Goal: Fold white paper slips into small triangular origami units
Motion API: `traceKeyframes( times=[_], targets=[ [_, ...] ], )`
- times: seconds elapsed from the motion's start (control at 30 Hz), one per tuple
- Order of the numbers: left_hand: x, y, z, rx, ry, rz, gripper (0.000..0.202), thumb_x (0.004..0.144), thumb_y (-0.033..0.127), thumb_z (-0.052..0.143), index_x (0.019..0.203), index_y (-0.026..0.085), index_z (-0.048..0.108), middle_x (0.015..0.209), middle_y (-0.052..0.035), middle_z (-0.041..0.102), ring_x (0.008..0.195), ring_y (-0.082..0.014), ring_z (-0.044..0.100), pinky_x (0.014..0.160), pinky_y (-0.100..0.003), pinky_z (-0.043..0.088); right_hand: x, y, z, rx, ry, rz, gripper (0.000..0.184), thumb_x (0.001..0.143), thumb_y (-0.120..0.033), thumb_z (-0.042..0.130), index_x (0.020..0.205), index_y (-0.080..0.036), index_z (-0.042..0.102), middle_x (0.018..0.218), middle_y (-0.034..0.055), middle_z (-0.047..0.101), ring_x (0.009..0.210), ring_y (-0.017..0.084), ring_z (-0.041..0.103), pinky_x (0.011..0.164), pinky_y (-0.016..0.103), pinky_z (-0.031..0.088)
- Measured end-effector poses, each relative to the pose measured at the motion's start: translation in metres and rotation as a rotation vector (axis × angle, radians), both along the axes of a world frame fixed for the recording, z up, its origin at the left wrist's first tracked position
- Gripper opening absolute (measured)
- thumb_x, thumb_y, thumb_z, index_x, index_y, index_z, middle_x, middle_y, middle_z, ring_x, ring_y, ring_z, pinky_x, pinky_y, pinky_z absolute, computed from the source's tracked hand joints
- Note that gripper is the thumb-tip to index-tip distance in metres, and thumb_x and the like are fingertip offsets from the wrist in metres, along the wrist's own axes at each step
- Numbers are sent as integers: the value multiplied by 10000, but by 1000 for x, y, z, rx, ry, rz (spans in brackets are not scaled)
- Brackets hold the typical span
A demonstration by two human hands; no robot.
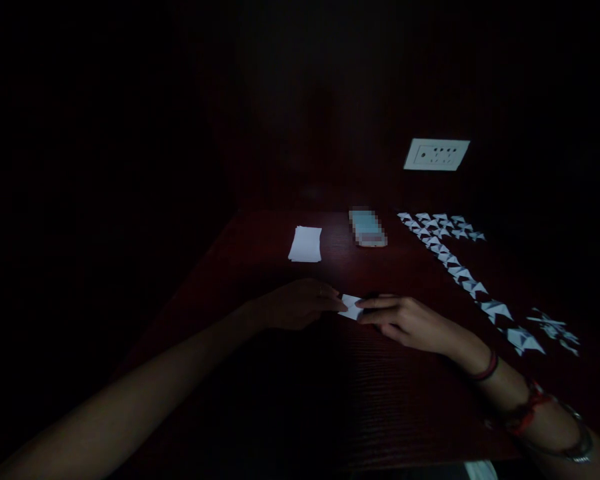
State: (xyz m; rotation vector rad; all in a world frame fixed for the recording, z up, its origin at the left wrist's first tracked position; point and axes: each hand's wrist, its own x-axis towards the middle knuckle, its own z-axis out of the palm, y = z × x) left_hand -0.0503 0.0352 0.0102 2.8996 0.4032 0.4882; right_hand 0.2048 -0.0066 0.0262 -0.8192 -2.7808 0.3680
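Observation:
Between my two hands lies a small folded piece of white paper [351,307], just above or on the dark red table. My left hand [300,303] reaches in from the left, its fingertips closed on the paper's left edge. From the right, my right hand [400,319] pinches the paper's right side with its fingertips. The undersides of the fingers and the left thumb are hard to make out in the dim light. A stack of white paper sheets [305,244] lies beyond my left hand.
A phone [368,228] with a lit, blurred screen lies behind my hands. Several folded white paper pieces [459,272] form rows on the right. Thin paper scraps [554,328] lie beside them. A socket plate [437,155] is on the back wall. The surroundings are very dark.

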Motion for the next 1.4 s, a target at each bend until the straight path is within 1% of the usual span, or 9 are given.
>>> traceKeyframes(
  times=[0.1,0.2,0.33,0.47,0.63,0.83,0.97,1.2,1.4],
  targets=[
    [5,-2,-1,37,3,-33,345,795,115,417,1111,232,490,1116,-46,496,1086,-171,405,926,-335,332,0,1,-2,-14,40,-27,301,798,-144,438,1059,-224,567,1132,26,530,989,145,519,878,278,412],
    [10,-3,-2,32,-3,-16,292,808,157,429,1080,226,508,1111,-53,488,1060,-171,424,910,-329,342,-1,1,-3,12,66,-94,269,806,-220,461,1052,-213,569,1084,29,553,949,149,538,864,277,420],
    [14,-3,-3,-2,-4,42,236,827,246,448,1048,195,511,1203,-65,432,1094,-188,401,928,-334,319,-3,-1,-4,24,95,-198,339,783,-298,506,1107,-202,526,1093,39,527,956,162,525,860,279,423],
    [14,-1,-7,-68,-3,144,382,821,342,471,1174,210,406,1271,-68,377,1133,-194,375,948,-347,291,-7,1,-8,9,133,-268,409,759,-334,535,1144,-204,488,1091,48,510,955,174,515,843,291,430],
    [13,3,-14,-99,-36,209,513,810,382,479,1261,223,294,1289,-73,358,1195,-205,296,974,-367,247,-14,6,-15,-25,203,-319,384,757,-290,545,1127,-202,494,1014,43,534,896,160,528,817,290,428],
    [14,3,-14,-108,-52,229,475,785,363,523,1215,231,370,1206,-65,443,1131,-203,368,940,-355,284,-19,10,-20,-64,274,-308,145,778,-178,508,896,-175,592,873,38,545,806,132,528,740,252,429],
    [16,4,-13,-105,-84,218,397,789,326,524,1162,224,434,1143,-62,487,1068,-187,425,900,-328,324,-17,12,-20,-72,277,-292,108,789,-144,478,803,-164,583,807,33,534,753,122,524,694,240,426],
    [19,6,-16,-65,-79,200,271,839,269,449,1100,211,492,1053,-47,539,973,-157,485,857,-304,369,-16,12,-18,-88,257,-261,91,784,-202,513,858,-173,557,836,34,520,783,132,512,714,249,415],
    [18,3,-14,-116,-115,150,277,811,308,498,1069,207,513,1118,-53,500,1029,-166,457,882,-307,362,-15,12,-19,-78,218,-265,102,826,-220,437,825,-164,523,817,43,499,733,129,499,679,251,408]
  ],
)
